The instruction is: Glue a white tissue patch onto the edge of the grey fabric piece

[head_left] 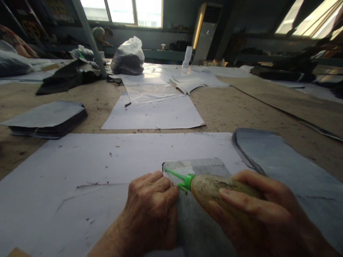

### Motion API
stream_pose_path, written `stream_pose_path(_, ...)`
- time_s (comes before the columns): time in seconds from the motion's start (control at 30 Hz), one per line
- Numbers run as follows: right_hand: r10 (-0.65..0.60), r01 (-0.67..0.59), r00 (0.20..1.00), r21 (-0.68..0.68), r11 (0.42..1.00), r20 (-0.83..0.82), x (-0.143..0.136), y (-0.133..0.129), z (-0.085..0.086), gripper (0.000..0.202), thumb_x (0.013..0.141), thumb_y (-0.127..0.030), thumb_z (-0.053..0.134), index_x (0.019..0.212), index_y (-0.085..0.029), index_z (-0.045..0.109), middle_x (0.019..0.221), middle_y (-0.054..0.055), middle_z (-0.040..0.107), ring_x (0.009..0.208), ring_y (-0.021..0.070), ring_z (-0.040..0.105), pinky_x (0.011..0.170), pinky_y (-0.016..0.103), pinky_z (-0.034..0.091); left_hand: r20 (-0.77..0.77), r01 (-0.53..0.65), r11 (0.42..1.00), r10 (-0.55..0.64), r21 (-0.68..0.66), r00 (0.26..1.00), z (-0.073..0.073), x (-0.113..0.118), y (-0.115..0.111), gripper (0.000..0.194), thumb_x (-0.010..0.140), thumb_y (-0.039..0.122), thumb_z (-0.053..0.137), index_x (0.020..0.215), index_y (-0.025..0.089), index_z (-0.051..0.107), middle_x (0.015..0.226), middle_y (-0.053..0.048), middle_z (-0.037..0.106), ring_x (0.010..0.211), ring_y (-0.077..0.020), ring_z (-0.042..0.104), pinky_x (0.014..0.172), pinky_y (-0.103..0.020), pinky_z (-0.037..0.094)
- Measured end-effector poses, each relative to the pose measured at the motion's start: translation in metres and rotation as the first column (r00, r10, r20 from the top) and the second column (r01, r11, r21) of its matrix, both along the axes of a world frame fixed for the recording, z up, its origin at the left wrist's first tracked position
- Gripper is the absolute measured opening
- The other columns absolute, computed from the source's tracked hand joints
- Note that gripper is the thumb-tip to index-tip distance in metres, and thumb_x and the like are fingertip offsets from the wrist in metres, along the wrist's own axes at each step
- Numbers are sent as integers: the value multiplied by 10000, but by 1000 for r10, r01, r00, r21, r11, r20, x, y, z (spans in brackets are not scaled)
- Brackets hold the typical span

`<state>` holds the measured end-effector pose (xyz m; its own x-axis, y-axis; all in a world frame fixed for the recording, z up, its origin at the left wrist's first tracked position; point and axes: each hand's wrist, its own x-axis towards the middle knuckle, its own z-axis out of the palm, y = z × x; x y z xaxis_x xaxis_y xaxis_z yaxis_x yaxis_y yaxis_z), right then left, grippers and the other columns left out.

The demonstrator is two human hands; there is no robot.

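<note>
My right hand (257, 210) is wrapped round a stained, yellowish squeeze glue bottle (214, 185), tilted so its thin green nozzle points left. The nozzle tip is at the far left corner of a flat grey piece (199, 225), where a dark mark shows. My left hand (154, 210) is closed with curled fingers at the left edge of that piece, gripping it there; the fingertips are hidden. The near part of the grey piece is partly covered by the bottle and my right hand.
White paper (66, 164) with dark specks lies beneath the work. Stacks of grey pieces sit at left (45, 117) and right (281, 153). Farther back are another white sheet (152, 114), a plastic bag (128, 55) and a metal post (89, 39). A person (100, 35) bends at the back.
</note>
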<state>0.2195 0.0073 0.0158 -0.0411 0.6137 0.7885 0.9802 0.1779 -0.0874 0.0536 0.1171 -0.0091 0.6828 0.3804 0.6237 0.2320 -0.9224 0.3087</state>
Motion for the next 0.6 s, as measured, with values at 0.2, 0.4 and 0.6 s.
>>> stream_pose_path(0.2, -36, 36, 995, 4, 999, 95, 13, 1, 7, 239, 760, -283, 622, 992, -233, 589, 966, 36, 600, 791, 164, 593, 554, 235, 498, -8, -5, 1000, 5, -10, 1000, -1, 0, 1, 252, 550, 84, 428, 690, 135, 632, 530, -32, 475, 501, -167, 407, 467, -285, 334)
stream_pose_path(0.4, -181, 180, 984, 42, 983, 8, 15, 0, 15, 203, 769, -406, 597, 949, -312, 596, 965, -6, 593, 720, 171, 589, 617, 300, 482, 16, 2, 1000, -2, -22, 1000, -2, 0, 1, 266, 531, 70, 424, 687, 131, 631, 536, -35, 482, 503, -163, 409, 469, -285, 345)
stream_pose_path(0.6, -70, 70, 996, 17, 997, 59, 6, 4, 2, 227, 759, -286, 630, 967, -214, 578, 1012, 50, 573, 776, 142, 589, 535, 234, 482, 26, 14, 1000, -14, -6, 1000, -1, 0, 1, 275, 541, 77, 429, 717, 124, 635, 525, -30, 472, 491, -160, 394, 458, -282, 327)
